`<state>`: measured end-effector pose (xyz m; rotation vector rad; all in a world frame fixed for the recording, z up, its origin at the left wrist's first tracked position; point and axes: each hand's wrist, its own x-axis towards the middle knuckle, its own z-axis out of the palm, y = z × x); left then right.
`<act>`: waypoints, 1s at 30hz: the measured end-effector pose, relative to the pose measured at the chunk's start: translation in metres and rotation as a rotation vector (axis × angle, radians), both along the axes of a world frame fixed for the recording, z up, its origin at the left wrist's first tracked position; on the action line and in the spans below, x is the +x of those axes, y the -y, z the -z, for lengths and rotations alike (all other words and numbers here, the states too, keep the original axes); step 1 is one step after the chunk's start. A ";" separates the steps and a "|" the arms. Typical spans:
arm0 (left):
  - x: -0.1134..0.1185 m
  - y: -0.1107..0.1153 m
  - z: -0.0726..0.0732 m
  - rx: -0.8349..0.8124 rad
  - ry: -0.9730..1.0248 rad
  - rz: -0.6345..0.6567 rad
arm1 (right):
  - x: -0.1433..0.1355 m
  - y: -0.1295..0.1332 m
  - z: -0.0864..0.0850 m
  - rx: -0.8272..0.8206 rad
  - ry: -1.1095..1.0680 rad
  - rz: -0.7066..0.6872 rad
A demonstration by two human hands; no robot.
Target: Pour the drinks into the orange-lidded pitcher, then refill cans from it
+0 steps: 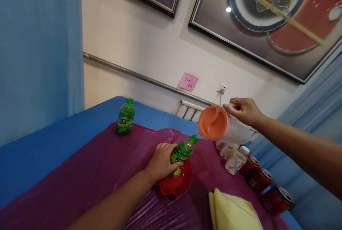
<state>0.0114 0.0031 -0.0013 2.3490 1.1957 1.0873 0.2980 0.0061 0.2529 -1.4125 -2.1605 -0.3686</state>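
Observation:
My left hand (163,162) is wrapped round a green-labelled plastic bottle (182,151), which leans to the right over a red scalloped dish (175,185). The bottle's green top is up against the lip of a clear pitcher (238,130) with an orange lid (213,123). By its handle, my right hand (247,110) grips the pitcher, which is tipped on its side toward the bottle. Whether liquid runs between them is too small to tell. A second green bottle (125,118) stands upright at the back left.
Purple plastic sheeting (107,166) covers much of the blue table (88,119). Along the right stand a white-capped bottle (237,160) and red cans (276,201). A folded yellow cloth (235,212) lies at the front. Behind runs a metal rail (141,77) on the wall.

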 end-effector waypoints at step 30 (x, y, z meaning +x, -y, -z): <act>-0.001 0.000 -0.001 0.004 -0.005 -0.001 | -0.003 0.002 0.002 0.001 0.006 -0.013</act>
